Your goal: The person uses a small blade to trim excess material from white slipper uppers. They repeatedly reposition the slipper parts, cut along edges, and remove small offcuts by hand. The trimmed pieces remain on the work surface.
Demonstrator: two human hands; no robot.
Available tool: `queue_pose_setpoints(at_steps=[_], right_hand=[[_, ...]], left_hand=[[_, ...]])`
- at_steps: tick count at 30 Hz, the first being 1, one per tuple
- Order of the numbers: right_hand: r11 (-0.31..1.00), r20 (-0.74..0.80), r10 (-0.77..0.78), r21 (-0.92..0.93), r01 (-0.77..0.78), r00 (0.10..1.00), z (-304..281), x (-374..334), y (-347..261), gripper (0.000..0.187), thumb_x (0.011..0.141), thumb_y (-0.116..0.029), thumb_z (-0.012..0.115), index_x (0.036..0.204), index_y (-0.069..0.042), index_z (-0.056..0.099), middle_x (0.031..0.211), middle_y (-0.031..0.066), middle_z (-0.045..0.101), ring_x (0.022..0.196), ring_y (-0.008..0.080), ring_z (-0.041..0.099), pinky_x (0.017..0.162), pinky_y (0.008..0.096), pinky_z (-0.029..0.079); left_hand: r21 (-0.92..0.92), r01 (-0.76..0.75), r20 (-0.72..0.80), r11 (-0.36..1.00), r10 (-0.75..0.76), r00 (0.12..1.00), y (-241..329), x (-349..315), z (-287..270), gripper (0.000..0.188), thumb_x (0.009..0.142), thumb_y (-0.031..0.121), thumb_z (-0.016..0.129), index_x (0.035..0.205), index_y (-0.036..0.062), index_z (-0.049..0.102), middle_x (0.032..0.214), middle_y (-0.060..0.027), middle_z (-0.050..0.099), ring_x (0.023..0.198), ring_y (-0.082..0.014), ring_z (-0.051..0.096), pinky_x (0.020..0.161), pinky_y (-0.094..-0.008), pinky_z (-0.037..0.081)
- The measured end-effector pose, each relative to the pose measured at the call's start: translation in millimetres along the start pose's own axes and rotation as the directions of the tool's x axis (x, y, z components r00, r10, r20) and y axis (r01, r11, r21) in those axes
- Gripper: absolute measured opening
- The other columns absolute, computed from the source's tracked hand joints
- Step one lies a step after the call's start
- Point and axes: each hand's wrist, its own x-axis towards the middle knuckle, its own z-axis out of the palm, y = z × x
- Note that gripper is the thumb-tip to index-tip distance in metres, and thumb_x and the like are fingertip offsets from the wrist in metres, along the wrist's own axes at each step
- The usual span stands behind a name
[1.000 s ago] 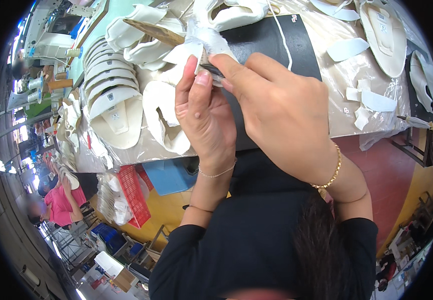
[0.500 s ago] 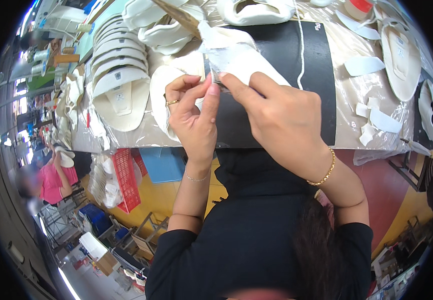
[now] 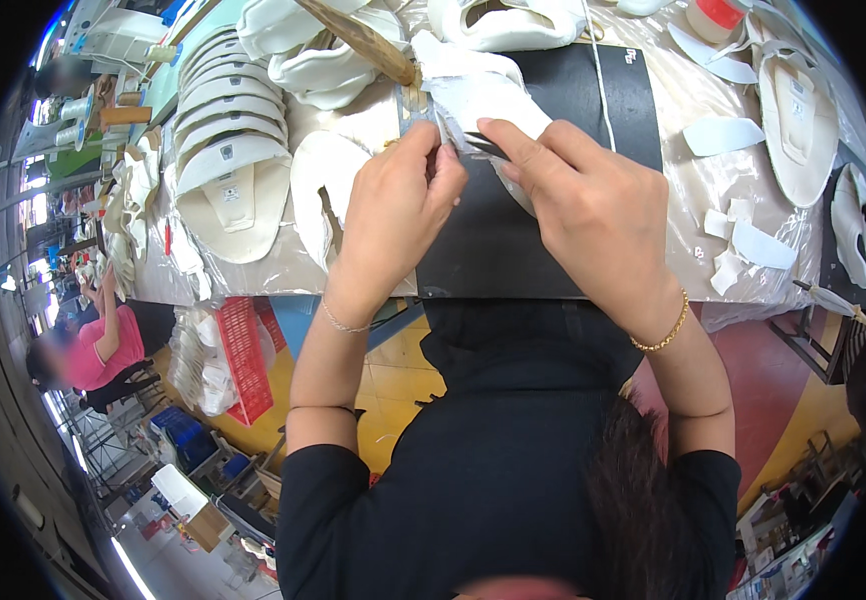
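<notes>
A white shoe piece [image 3: 493, 85] with a loose fabric edge lies over the black mat [image 3: 513, 245]. My left hand [image 3: 403, 195] is closed, its thumb and fingers pinching that fabric edge. In my right hand [image 3: 598, 195] is a small dark pointed tool [image 3: 486, 145], like a pair of snips. Its tips touch or nearly touch the fabric beside my left fingertips; the rest is hidden in my grip. A wooden handle [image 3: 358, 40] slants down to the far end of the piece.
Nested white shoe parts [image 3: 233, 150] stand at the left, beside a cut white sole piece [image 3: 328, 190]. White scraps [image 3: 758, 245] and a shoe insole [image 3: 798, 130] lie at the right. A red crate [image 3: 243, 360] stands below the table edge. A person in pink [image 3: 113, 350] works at far left.
My left hand has turned with its back up and pinches the fabric farther right. My right hand has shifted slightly right, and the dark tool now shows between its fingers.
</notes>
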Motion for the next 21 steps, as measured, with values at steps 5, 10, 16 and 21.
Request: queue_pose_setpoints(at_steps=[5, 10, 16, 21], right_hand=[[0.997, -0.157, -0.03, 0.066, 0.041, 0.987, -6, 8, 12, 0.038, 0.077, -0.007, 0.074, 0.113, -0.017, 0.071, 0.071, 0.0012, 0.058, 0.055, 0.0176, 0.057, 0.049, 0.0308, 0.044], [0.983, -0.177, -0.03, 0.174, 0.061, 0.984, -18, 4, 9, 0.044, 0.076, -0.002, 0.074, 0.117, -0.016, 0.07, 0.071, 0.0026, 0.057, 0.055, 0.0153, 0.055, 0.049, 0.0301, 0.043], [0.971, -0.176, 0.02, 0.239, 0.023, 0.984, -18, 5, 6, 0.047, 0.076, 0.001, 0.074, 0.121, -0.014, 0.068, 0.073, 0.0042, 0.055, 0.057, 0.015, 0.053, 0.051, 0.0296, 0.044], [0.91, -0.037, 0.161, 0.392, -0.134, 0.986, -42, -1, -6, 0.046, 0.079, 0.002, 0.072, 0.123, -0.011, 0.066, 0.075, 0.0061, 0.056, 0.06, 0.0183, 0.055, 0.057, 0.0308, 0.046]], left_hand=[[-0.104, 0.08, 0.138, 0.991, -0.065, 0.988, 26, -6, -24, 0.021, 0.097, 0.014, 0.052, 0.084, -0.0019, 0.054, 0.067, -0.0069, 0.058, 0.06, -0.0112, 0.057, 0.057, -0.0253, 0.044], [0.279, -0.137, -0.05, 0.95, 0.157, 0.986, 40, -21, -29, 0.015, 0.085, 0.014, 0.062, 0.078, 0.0018, 0.059, 0.097, -0.0136, 0.061, 0.087, -0.0243, 0.055, 0.083, -0.0363, 0.037], [0.355, -0.372, -0.191, 0.858, 0.456, 0.869, 29, -21, -20, 0.009, 0.074, 0.009, 0.065, 0.073, 0.0013, 0.061, 0.132, -0.0178, 0.052, 0.129, -0.038, 0.042, 0.107, -0.05, 0.027], [0.157, -0.375, -0.149, 0.913, 0.398, 0.905, 28, -20, -18, 0.009, 0.073, 0.006, 0.065, 0.07, 0.0005, 0.059, 0.132, -0.019, 0.052, 0.124, -0.0371, 0.047, 0.105, -0.0476, 0.032]])
